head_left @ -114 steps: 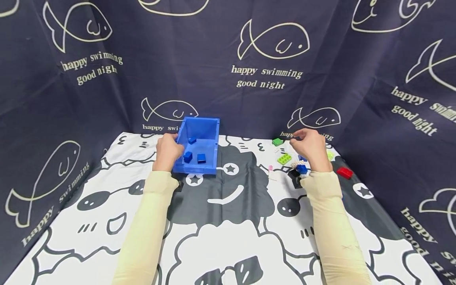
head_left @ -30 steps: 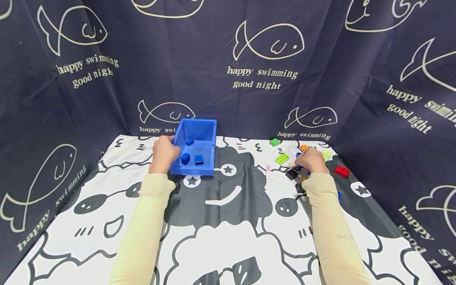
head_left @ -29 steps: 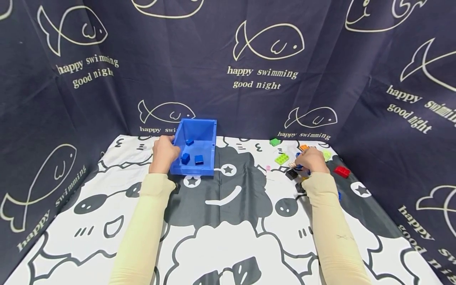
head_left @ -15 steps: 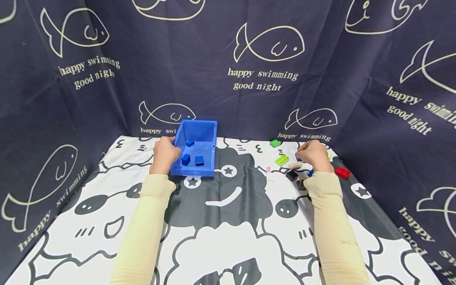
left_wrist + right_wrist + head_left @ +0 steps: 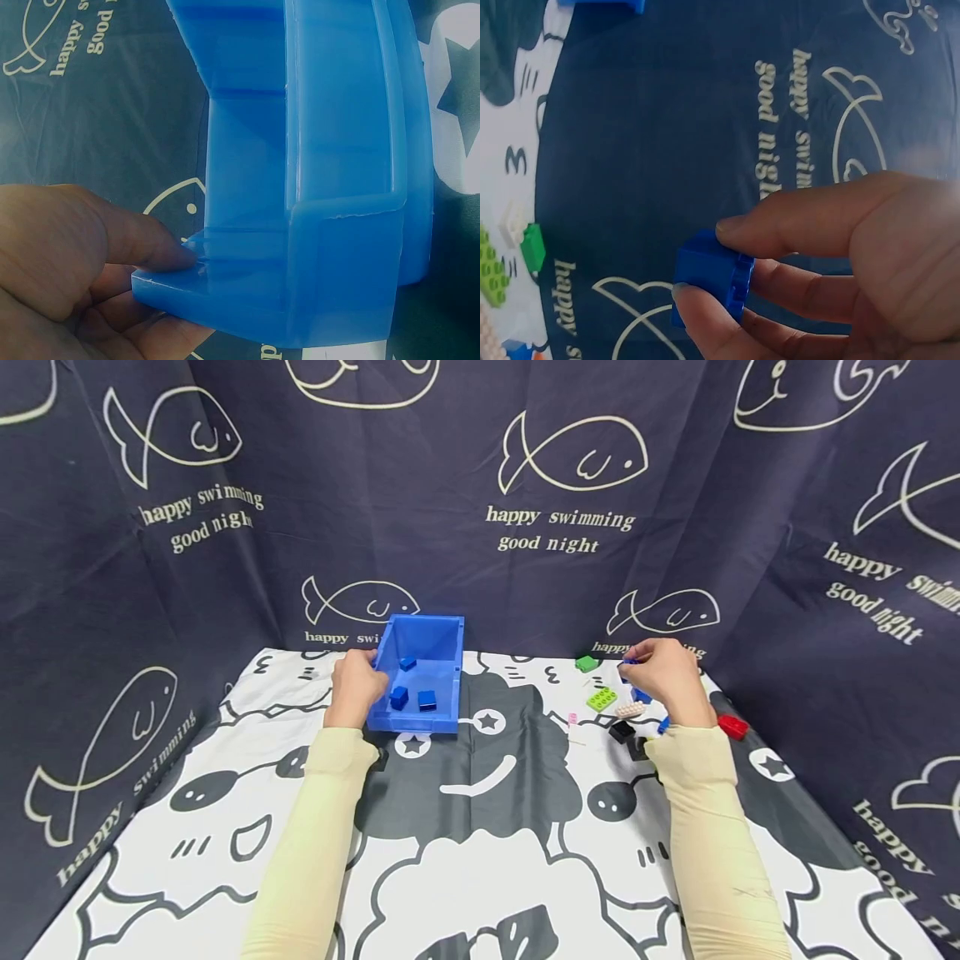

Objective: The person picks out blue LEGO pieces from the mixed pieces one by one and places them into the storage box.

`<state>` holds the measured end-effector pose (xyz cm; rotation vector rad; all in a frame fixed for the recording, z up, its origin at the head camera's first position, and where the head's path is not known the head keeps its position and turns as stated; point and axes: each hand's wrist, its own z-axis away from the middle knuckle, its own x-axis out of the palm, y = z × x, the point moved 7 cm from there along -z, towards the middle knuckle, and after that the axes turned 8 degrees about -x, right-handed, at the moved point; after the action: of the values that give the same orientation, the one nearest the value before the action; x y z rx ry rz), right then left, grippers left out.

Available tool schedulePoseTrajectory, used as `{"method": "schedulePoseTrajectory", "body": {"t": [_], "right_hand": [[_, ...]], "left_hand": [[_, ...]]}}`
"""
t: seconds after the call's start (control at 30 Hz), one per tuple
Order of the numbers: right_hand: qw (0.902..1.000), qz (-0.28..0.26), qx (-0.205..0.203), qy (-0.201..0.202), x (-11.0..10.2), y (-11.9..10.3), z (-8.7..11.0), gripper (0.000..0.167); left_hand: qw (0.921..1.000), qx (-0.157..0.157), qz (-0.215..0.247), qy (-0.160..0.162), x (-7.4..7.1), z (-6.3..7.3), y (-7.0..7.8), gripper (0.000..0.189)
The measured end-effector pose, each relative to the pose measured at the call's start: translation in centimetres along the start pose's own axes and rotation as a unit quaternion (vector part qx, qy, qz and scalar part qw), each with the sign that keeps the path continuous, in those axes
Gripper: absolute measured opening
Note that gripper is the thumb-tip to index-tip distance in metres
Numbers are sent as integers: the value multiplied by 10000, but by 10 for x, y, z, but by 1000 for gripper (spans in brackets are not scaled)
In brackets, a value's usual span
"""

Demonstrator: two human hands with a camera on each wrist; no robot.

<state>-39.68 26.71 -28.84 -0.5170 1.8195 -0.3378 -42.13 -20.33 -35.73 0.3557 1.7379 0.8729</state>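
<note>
In the head view my left hand (image 5: 356, 683) grips the left wall of an open blue plastic bin (image 5: 425, 635). The left wrist view has the thumb (image 5: 142, 238) inside the wall and the fingers outside it. Three blue toy bricks, one of them a near-left brick (image 5: 399, 697), lie on the bin's floor. At the right, my right hand (image 5: 666, 673) holds up a blue toy brick (image 5: 709, 274), pinched between thumb and fingertips with its studs turned toward the palm. Below that hand, another blue brick (image 5: 641, 696) lies on the cloth.
Around the right hand lie loose bricks: a lime brick (image 5: 602, 699), a green brick (image 5: 587, 664), a pale pink studded brick (image 5: 631, 709), a black brick (image 5: 622, 731) and a red brick (image 5: 732, 727). A dark fish-print curtain (image 5: 465, 527) rises behind the patterned cloth (image 5: 480, 868).
My right hand has gone down among the loose bricks, then come up with a blue brick in its fingers. The left hand keeps its grip on the bin, which stays in place.
</note>
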Motion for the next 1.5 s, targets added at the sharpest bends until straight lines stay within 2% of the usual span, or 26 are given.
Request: {"method": "schedulePoseTrajectory", "body": {"t": [0.33, 0.63, 0.8, 0.93, 1.2, 1.5], "right_hand": [[9992, -64, -341, 194, 9, -30, 7, 27], [9960, 76, -841, 291, 14, -65, 8, 23], [9948, 67, -968, 295, 17, -86, 4, 21], [9935, 19, -1113, 248, 19, -106, 1, 21], [9857, -21, -1681, 50, 34, -148, -5, 26], [9856, -224, -1656, -253, 57, -181, -12, 28]], "left_hand": [[9997, -202, -9, -167, 0, 1, -3, 56], [10000, -5, 59, -47, 0, 3, 2, 55], [9999, -74, 74, -48, 0, 2, 2, 56], [9999, -117, 83, -68, 0, 1, 2, 56], [10000, -50, 42, -6, -1, 1, 2, 57], [9999, -125, 20, -37, 0, 2, 1, 57]]}}
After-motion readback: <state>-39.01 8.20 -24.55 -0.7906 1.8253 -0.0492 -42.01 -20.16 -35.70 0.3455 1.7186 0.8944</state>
